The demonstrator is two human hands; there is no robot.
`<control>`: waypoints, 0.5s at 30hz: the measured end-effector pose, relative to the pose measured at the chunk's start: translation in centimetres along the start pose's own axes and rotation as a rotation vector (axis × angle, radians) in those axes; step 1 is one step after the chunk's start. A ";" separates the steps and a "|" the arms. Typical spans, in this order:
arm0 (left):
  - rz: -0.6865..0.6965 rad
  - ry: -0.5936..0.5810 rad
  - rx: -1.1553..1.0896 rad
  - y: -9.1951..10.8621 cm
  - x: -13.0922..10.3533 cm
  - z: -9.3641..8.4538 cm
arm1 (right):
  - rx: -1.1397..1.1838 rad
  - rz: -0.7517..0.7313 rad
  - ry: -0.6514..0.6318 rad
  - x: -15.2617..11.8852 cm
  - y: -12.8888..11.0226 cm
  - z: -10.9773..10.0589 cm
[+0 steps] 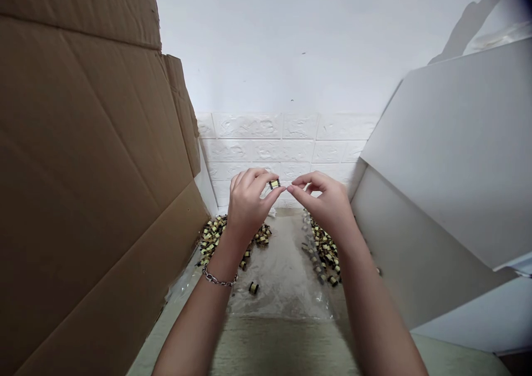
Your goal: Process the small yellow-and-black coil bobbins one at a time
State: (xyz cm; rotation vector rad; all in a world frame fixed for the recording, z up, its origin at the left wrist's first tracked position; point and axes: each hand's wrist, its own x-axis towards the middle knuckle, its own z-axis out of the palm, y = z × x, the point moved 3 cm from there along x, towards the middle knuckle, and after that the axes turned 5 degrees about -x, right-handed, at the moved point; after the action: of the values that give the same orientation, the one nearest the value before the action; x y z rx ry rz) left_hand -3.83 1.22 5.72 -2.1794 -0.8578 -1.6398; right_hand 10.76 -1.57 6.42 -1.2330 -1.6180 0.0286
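Between the thumb and fingertips of my left hand (249, 196) is a small coil bobbin (275, 184), yellow around the middle with black ends. It is held up above the work surface. Just to the right, my right hand (320, 196) pinches thumb and fingers together close to the left thumb tip; whatever they grip is too small to make out. A chain bracelet (219, 281) circles my left wrist. Below, one loose bobbin (253, 288) lies on a clear plastic bag (282, 293).
Piles of similar bobbins lie at left (211, 235) and right (326, 248), partly behind my arms. A tall cardboard sheet (83, 171) walls the left side; white panels (453, 154) stand at right. A white brick-patterned wall (249, 150) closes the back.
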 end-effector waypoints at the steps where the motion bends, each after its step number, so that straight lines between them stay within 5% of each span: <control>1: 0.000 -0.002 -0.001 0.0 0.0 0.0 | 0.004 0.015 -0.011 0.1 0.2 0.2; 8: -0.002 -0.005 -0.006 0.1 0.0 0.0 | 0.231 0.211 -0.216 0.5 1.5 1.3; 15: -0.002 -0.016 -0.004 0.1 0.0 0.0 | 0.304 0.237 -0.231 0.5 1.4 1.4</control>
State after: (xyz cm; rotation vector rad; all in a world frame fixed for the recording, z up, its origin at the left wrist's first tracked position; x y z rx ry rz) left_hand -3.74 1.14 5.69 -2.1983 -0.8627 -1.6282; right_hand 10.75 0.16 5.35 -1.2066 -1.5826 0.5639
